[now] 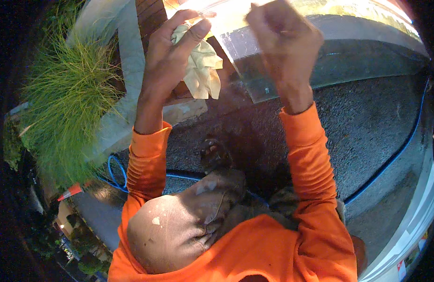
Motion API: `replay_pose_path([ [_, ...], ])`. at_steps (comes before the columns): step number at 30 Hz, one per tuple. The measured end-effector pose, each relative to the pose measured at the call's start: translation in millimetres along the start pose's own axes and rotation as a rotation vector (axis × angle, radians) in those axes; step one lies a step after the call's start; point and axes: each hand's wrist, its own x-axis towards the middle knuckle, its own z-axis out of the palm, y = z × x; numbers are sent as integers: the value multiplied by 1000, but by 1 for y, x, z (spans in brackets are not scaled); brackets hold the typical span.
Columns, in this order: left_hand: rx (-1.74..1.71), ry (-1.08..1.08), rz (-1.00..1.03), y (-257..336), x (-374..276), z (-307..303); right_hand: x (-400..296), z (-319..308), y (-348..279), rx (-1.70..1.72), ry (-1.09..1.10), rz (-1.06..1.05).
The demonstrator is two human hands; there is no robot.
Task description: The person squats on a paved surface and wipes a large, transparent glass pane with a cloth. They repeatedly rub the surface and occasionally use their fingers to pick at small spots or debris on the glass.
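My left hand (167,53) grips a crumpled pale-yellow cloth (203,70), which hangs down past the palm. Its thumb and forefinger meet near a brightly lit spot at the top. My right hand (287,46) is raised to the right of it, fingers curled and blurred; whether it holds anything cannot be made out. Behind and below the right hand spreads a glossy, see-through panel (259,86), glass or plastic, with a straight left edge and a strong glare along its top. I cannot tell if the right hand touches it.
Brickwork (150,24) and a pale concrete kerb (130,67) stand at the left, beside tall grass (76,95). A blue hose (389,169) runs over the dark asphalt (351,120) and loops near the grass. An orange traffic cone (70,192) lies farther left. My bent knee (160,232) is below.
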Motion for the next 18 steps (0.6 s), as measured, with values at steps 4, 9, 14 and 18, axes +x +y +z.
replay_pose_path([
  [4,22,39,-36,-4,2,-2,-1,3,-6,43,31,137],
  [9,13,64,-38,-8,1,0,-1,9,-5,96,76,380],
  [14,-6,46,-37,-6,1,0,-5,16,-6,38,-9,10],
  [18,-12,38,-30,-3,2,1,-8,17,-10,-44,-55,114],
])
